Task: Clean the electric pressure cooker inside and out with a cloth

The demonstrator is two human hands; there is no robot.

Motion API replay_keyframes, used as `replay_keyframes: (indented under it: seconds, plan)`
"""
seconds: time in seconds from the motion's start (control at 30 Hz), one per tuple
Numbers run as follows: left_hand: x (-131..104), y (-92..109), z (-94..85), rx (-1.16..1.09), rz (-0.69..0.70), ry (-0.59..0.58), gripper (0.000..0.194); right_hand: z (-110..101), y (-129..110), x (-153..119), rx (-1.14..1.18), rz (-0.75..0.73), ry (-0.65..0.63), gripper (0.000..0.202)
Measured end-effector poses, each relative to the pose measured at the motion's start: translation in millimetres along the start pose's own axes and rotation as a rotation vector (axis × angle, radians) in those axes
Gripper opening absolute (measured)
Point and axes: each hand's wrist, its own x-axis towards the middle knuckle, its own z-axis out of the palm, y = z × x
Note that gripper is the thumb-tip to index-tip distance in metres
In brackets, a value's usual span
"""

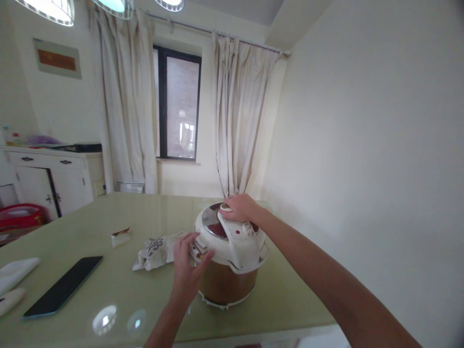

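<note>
A round cooker (228, 282) with a brown body and a white lid (217, 249) stands upright on the pale green table (159, 309). My right hand (239, 208) is wrapped round the handle on top of the lid, its arm reaching in from the right. At the cooker's left side, my left hand (188, 258) holds the side handle, with the thumb and fingers on either side of it. The lid sits on the body. A crumpled white cloth with dark print (157, 252) lies just left of my left hand.
On the table's left side lie a dark tablet (65, 286), a small white packet (121, 238) and white items (16, 274) at the edge. A wall (366, 145) rises on the right. A cabinet (70, 186) stands at the far left beside a red basket (21, 217).
</note>
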Motion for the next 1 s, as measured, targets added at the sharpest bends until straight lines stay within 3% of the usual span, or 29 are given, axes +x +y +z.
replay_keyframes:
  seconds: [0.17, 0.3, 0.47, 0.73, 0.87, 1.0]
  plan:
    - [4, 14, 14.5, 0.03, -0.067, 0.071, 0.047, 1, -10, 0, -0.007, 0.09, 0.009, 0.055]
    - [10, 11, 19.3, 0.069, 0.055, 0.121, 0.038, 6, -6, -2, 0.093, 0.061, 0.054, 0.05]
    - [16, -2, 14.7, 0.044, 0.213, 0.071, 0.042, 12, -2, -1, 0.168, 0.038, 0.093, 0.045]
    - [39, -37, 7.6, -0.096, 0.192, 0.028, 0.054, 19, -18, 6, 0.209, 0.206, 0.144, 0.054]
    - [44, -38, 5.1, -0.111, 0.198, 0.019, 0.054, 18, -11, 7, 0.239, 0.108, 0.198, 0.046]
    - [42, -35, 5.2, -0.123, 0.175, 0.03, 0.055, 19, 4, 12, 0.277, -0.167, 0.232, 0.031]
